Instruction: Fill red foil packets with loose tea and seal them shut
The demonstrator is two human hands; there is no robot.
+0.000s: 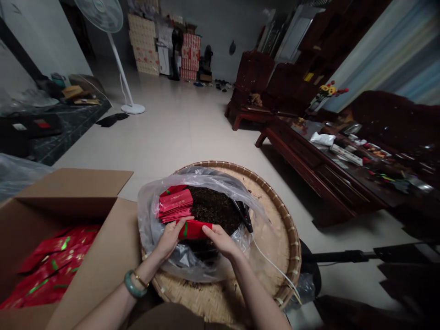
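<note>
Head view: left hand [170,238], right hand [220,239] pinch packet [195,230] at nine and three o'clock; stack [175,204] at ten o'clock might topple if left hand nudges it

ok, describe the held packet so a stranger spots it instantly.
Find the round bamboo tray, then the translucent plastic bag on it. Over the bag's near side, the red packet with a green mark spans left hand to right hand. Neighbouring red packets sit in a stack beyond it or in the cardboard box; only this one has both hands on it.
</note>
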